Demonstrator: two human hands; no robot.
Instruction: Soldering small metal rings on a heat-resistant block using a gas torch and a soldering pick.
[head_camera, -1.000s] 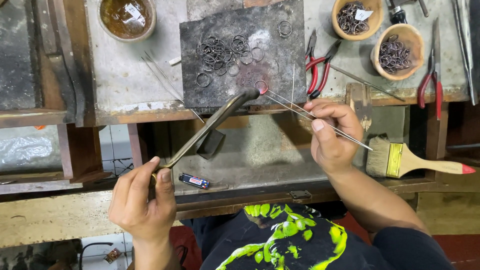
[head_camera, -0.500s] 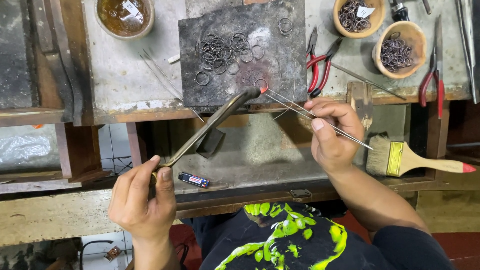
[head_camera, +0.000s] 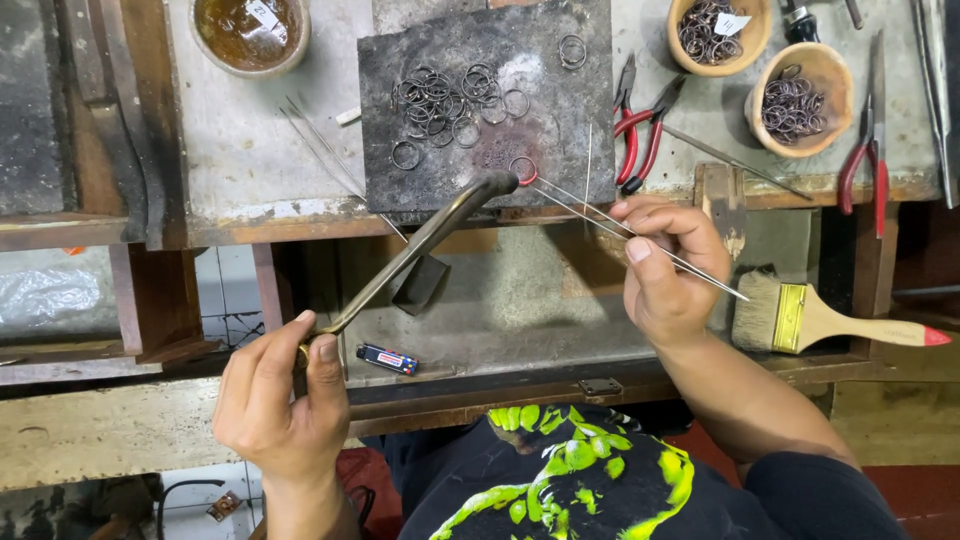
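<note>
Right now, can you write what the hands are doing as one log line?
left hand: holds torch | right hand: holds thin wires | wire tips and torch nozzle: at ring on dark slab

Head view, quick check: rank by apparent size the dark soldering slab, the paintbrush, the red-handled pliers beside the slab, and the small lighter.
1. Dark soldering slab, clearly the largest.
2. Paintbrush, long but narrow.
3. Red-handled pliers, shorter than the brush.
4. Lighter, the smallest.
The brush and lighter lie on a lower shelf, nearer the camera, so they look a little bigger; the order seems safe anyway.

Jeweller's workshop: pliers (head_camera: 640, 135), ring bowls (head_camera: 795, 100).
</note>
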